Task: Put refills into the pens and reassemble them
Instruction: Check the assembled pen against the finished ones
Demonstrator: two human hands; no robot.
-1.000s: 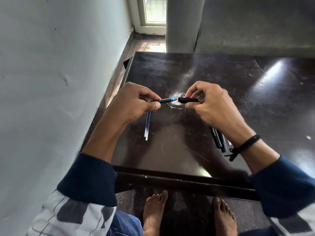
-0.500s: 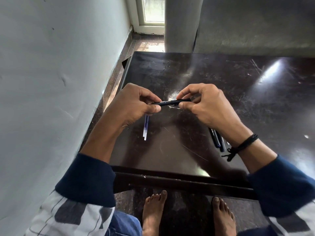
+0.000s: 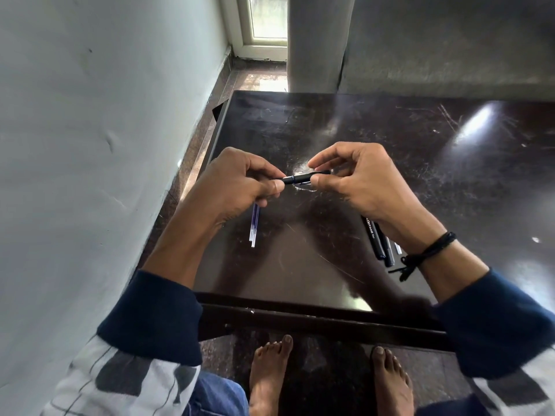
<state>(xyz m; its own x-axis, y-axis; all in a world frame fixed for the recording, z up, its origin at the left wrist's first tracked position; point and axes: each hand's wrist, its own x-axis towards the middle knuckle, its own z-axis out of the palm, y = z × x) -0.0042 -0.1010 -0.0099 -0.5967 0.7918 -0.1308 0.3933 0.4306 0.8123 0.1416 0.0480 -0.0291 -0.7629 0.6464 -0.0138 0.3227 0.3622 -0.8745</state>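
The left hand (image 3: pixel 237 187) and right hand (image 3: pixel 363 183) hide both ends of the pen (image 3: pixel 300 178). The left hand covers the tops of the refills (image 3: pixel 254 229), the right wrist those of the loose pens (image 3: pixel 374 240).

White lettering, apparently "OCTANE", is printed along the barrel of a black pen (image 3: pixel 372 235) lying flat. The smaller word printed after it cannot be read.

Dim daylight from the window (image 3: pixel 267 16) glares off the table (image 3: pixel 450 139); wide-angle edges bend.
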